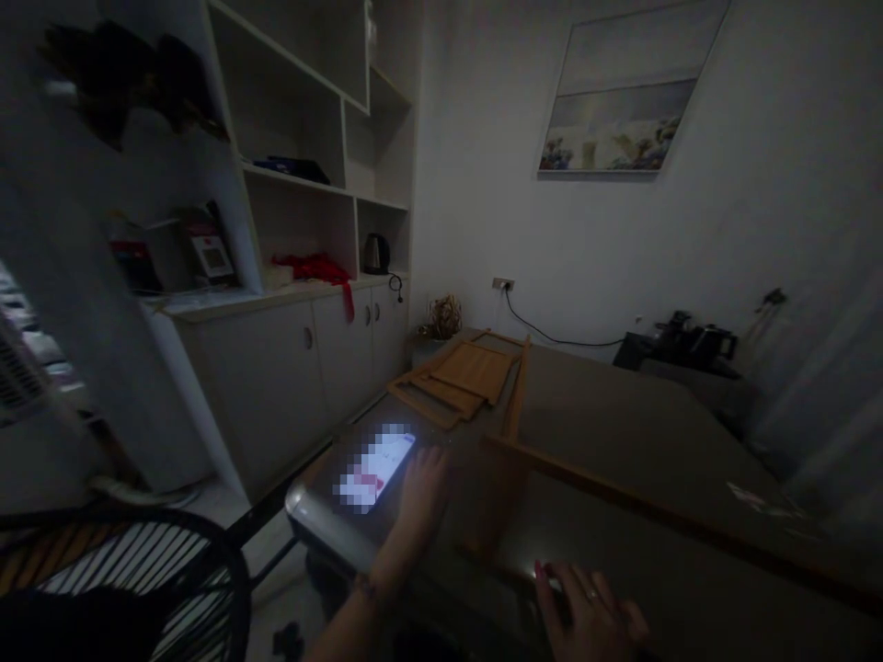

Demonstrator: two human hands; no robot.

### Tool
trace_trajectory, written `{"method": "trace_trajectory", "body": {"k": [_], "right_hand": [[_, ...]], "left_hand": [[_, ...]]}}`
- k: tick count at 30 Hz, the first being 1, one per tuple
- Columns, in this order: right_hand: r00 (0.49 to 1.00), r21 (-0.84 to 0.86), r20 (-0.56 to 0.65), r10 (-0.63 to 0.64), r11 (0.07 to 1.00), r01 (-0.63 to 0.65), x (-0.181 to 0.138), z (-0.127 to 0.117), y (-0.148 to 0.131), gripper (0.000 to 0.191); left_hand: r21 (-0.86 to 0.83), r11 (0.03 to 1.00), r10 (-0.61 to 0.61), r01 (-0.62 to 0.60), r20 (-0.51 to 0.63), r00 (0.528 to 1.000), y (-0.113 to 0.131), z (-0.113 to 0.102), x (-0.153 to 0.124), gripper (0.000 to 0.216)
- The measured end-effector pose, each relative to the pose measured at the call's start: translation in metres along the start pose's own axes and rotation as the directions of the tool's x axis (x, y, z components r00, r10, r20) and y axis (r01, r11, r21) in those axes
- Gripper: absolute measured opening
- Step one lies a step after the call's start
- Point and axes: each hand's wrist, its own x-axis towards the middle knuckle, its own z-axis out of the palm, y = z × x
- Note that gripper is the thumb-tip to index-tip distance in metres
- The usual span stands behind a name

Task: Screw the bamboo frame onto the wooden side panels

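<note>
A lit phone [376, 467] lies near the left corner of a dark grey table [621, 432]. My left hand [422, 492] rests flat on the table right beside the phone, fingers stretched out. My right hand [586, 618] lies flat at the table's near edge, fingers spread, a ring on one finger. A long wooden strip [662, 515] runs across the table between my hands and off to the right. Farther back lies a folded wooden frame [465, 377].
A white cabinet with shelves [290, 276] stands on the left, with a kettle [376, 254] and a red cloth [317, 268] on its counter. A black fan grille [138, 579] sits low left. A picture [624, 92] hangs on the wall. Dark equipment [690, 342] sits at the back right.
</note>
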Motion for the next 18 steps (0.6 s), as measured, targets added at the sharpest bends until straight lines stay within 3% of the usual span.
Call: {"method": "trace_trajectory", "body": {"k": [4, 8, 18], "right_hand": [[0.999, 0.023, -0.024, -0.049, 0.998, 0.050, 0.004, 0.001, 0.001, 0.041], [0.999, 0.020, -0.033, 0.000, 1.000, 0.001, 0.009, -0.010, -0.010, 0.042], [0.997, 0.073, -0.022, 0.068, 0.995, -0.067, 0.017, -0.024, -0.024, 0.040]], "left_hand": [[0.015, 0.999, -0.043, 0.044, -0.048, 0.998, 0.002, -0.003, 0.000, 0.034], [0.048, 0.998, -0.041, 0.045, -0.077, 0.996, 0.006, -0.007, 0.001, 0.033], [0.175, 0.978, 0.111, -0.109, -0.002, 0.994, 0.010, -0.011, 0.005, 0.031]]}}
